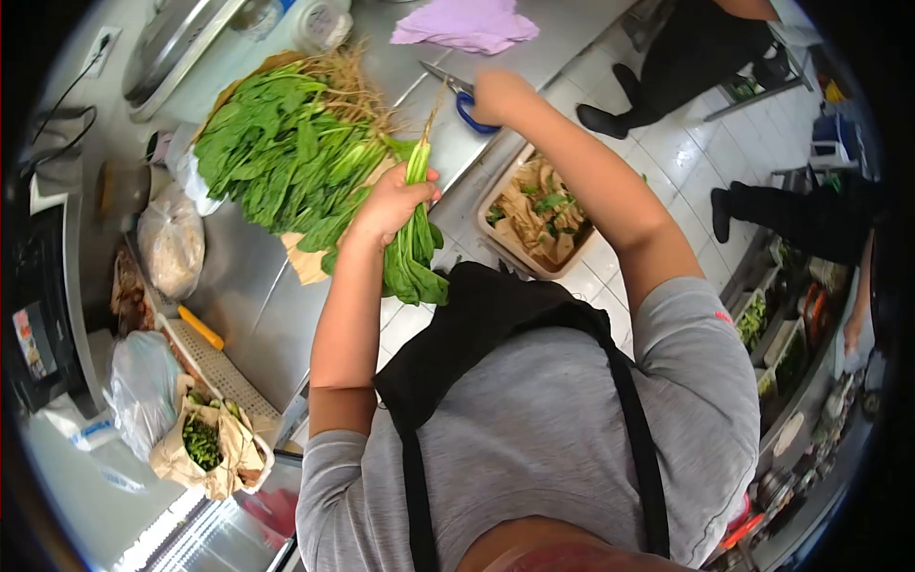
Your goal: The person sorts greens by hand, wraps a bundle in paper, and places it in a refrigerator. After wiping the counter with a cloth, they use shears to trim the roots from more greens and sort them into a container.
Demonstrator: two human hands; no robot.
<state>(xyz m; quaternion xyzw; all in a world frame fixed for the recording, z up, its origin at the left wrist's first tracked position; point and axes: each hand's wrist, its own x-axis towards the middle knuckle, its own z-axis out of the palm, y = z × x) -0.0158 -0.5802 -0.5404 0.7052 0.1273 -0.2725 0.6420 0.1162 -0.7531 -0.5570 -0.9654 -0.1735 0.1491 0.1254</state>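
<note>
My left hand is closed around a small bunch of leafy greens, leaves hanging down and roots pointing up. In my right hand is a pair of scissors with blue handles. Its blades point to the upper left, close to the root end of the bunch but apart from it. A large pile of spinach-like greens with tangled roots lies on brown paper on the steel counter, left of my left hand. Whether the blades are parted is hard to make out.
Below my right forearm stands a bin with brown paper and green scraps. A lilac cloth lies at the counter's far end. An orange-handled tool and plastic bags are at left. Two other people stand at right on the tiled floor.
</note>
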